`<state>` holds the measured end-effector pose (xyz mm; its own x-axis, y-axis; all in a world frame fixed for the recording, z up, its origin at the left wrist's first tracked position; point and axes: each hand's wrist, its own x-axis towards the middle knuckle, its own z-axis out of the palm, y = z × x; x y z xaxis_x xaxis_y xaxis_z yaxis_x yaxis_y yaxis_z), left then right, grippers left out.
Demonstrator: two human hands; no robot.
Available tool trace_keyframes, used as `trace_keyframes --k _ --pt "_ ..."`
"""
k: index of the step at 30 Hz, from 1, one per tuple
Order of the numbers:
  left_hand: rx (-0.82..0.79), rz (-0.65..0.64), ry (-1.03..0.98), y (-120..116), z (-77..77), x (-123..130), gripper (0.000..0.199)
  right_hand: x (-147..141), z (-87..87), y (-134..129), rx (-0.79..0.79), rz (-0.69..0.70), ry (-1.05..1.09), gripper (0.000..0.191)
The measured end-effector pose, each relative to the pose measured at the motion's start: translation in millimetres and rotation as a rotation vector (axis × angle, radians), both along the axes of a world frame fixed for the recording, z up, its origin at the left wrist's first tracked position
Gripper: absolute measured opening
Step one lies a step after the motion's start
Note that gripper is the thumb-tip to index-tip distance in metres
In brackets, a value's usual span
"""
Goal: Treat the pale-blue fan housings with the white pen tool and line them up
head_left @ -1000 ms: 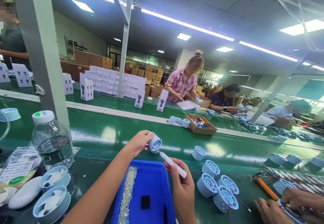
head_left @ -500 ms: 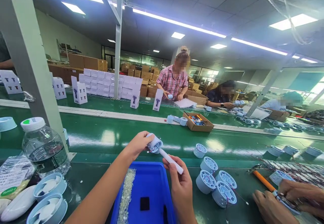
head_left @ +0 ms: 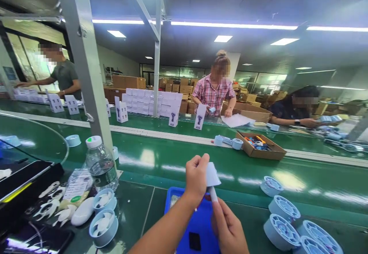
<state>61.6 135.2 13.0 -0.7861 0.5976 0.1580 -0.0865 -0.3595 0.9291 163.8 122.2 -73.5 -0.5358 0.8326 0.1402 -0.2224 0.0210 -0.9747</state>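
Note:
Above the blue tray (head_left: 170, 196), my left hand (head_left: 196, 177) grips a light blue round fan housing (head_left: 212, 174), its fingers wrapped over the left side. My right hand (head_left: 227, 223) is closed around a white stick-like piece (head_left: 213, 193), whose upper end meets the underside of the housing. Whether the two parts are joined cannot be made out. Inside the tray lie a black square (head_left: 194, 241) and some small clear pieces (head_left: 174, 200), partly hidden by my left forearm.
Several light blue housings (head_left: 281, 231) stand at right. At left are a water bottle (head_left: 100, 166), two fan housings (head_left: 103, 227) and a white oval piece (head_left: 82, 211). A cardboard box (head_left: 260, 146) sits beyond the green belt (head_left: 143, 146). People work across it.
The view has swung left, so the scene sits further right. The housing has been turned, its open face no longer toward me, and the white piece is now more upright.

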Motion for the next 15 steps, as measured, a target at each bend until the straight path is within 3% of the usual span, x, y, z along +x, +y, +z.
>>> trace_keyframes --k 3,7,11,15 --pt "0.049 -0.03 -0.139 0 -2.1 1 0.05 -3 -1.4 -6 -0.17 0.036 0.068 0.056" --pt "0.102 -0.093 -0.376 2 -6.3 0 0.044 -5 -5.4 -4 -0.252 0.058 0.122 0.063" --pt "0.042 -0.01 -0.287 5 -10.3 1 0.042 -2 -7.3 2 -0.309 0.142 0.094 0.063" --pt "0.003 0.0 -0.251 8 -16.4 -2 0.042 -4 -3.7 -1 -0.294 0.071 0.036 0.068"
